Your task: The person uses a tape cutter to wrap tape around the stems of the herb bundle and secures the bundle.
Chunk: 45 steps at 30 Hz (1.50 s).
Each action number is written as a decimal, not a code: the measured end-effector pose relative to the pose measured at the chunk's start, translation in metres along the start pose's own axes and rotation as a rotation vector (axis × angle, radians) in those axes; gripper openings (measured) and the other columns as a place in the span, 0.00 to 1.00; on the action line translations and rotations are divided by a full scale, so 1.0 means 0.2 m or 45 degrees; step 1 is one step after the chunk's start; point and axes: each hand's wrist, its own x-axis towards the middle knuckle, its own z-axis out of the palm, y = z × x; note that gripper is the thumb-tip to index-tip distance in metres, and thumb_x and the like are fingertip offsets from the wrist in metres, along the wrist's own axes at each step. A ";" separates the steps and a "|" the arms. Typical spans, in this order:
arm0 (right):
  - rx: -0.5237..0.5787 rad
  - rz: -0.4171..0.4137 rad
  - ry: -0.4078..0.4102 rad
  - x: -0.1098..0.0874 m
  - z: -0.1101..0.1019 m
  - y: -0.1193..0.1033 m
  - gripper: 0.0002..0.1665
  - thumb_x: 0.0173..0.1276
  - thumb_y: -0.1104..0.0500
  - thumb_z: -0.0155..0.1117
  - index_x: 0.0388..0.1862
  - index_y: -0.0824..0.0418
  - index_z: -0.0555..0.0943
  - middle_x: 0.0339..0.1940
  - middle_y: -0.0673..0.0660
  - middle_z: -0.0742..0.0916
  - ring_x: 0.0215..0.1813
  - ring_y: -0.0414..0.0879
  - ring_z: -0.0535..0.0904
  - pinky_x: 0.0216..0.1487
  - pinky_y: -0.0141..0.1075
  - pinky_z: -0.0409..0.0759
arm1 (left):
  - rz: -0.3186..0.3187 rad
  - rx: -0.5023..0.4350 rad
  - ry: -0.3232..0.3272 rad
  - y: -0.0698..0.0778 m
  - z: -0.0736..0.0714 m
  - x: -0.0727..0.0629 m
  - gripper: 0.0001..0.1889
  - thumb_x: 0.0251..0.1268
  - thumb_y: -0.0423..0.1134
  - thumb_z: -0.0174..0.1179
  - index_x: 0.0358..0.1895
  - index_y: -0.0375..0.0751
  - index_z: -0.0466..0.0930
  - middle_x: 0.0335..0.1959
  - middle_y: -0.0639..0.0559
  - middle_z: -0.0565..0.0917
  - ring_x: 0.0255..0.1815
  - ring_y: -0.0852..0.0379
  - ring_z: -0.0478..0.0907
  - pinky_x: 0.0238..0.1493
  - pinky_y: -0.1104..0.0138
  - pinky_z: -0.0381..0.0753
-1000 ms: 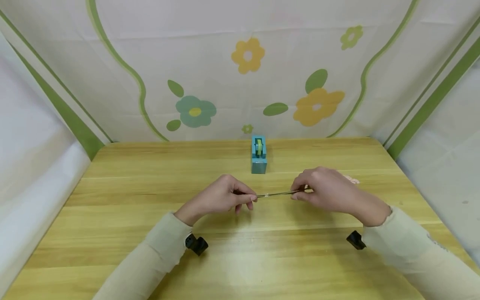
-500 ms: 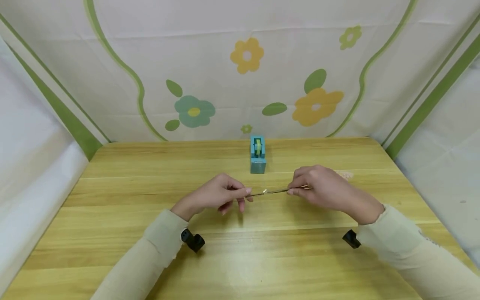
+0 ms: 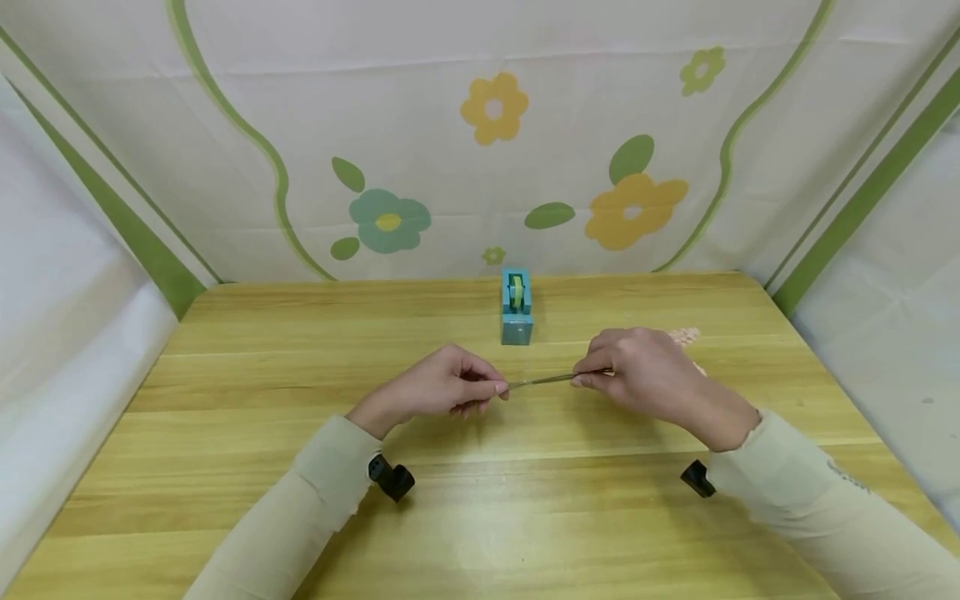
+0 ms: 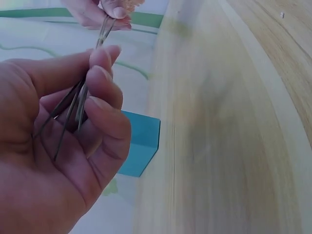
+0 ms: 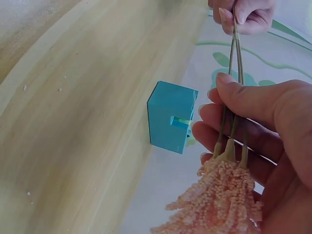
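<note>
We see left hand pinching thin stems at left, right hand pinching them at right, by pink flower heads; stems above counter, nearer than 1 teal tape dispenser.

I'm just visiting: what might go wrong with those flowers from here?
The thin olive stems fan apart inside the left hand, so a slack grip might let them spread. Tiny pale specks dot the yellowish wooden table; if they came off the beaded peach-pink flower heads beside the right hand, more might shed. The boxy teal tape dispenser stands beyond both hands, so a sweep could knock it.
</note>
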 end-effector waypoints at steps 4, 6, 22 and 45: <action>0.016 0.064 -0.085 0.00 -0.02 -0.01 0.05 0.61 0.59 0.85 0.35 0.51 0.95 0.32 0.44 0.91 0.32 0.37 0.84 0.33 0.34 0.83 | 0.024 0.085 0.065 0.00 0.01 0.01 0.12 0.82 0.41 0.63 0.50 0.38 0.93 0.33 0.46 0.86 0.27 0.57 0.70 0.27 0.69 0.65; 0.037 0.096 -0.168 0.00 -0.03 -0.01 0.04 0.65 0.56 0.83 0.38 0.50 0.95 0.33 0.42 0.89 0.33 0.36 0.81 0.33 0.33 0.81 | 0.051 0.127 0.086 0.00 0.01 0.02 0.12 0.82 0.42 0.63 0.51 0.40 0.93 0.39 0.47 0.89 0.31 0.56 0.73 0.30 0.68 0.67; 0.525 0.262 -0.542 0.05 -0.01 0.03 0.10 0.82 0.51 0.66 0.44 0.53 0.90 0.30 0.45 0.87 0.28 0.35 0.74 0.33 0.32 0.75 | 0.182 0.193 0.155 0.03 0.01 0.03 0.11 0.81 0.37 0.63 0.52 0.38 0.93 0.46 0.36 0.87 0.36 0.55 0.70 0.37 0.67 0.69; 0.209 0.173 -0.241 0.06 0.01 -0.03 0.06 0.75 0.55 0.74 0.44 0.52 0.95 0.36 0.44 0.92 0.31 0.30 0.79 0.35 0.32 0.79 | 0.091 0.103 0.062 0.07 0.03 0.05 0.12 0.82 0.38 0.62 0.51 0.34 0.92 0.33 0.35 0.86 0.20 0.59 0.70 0.24 0.70 0.67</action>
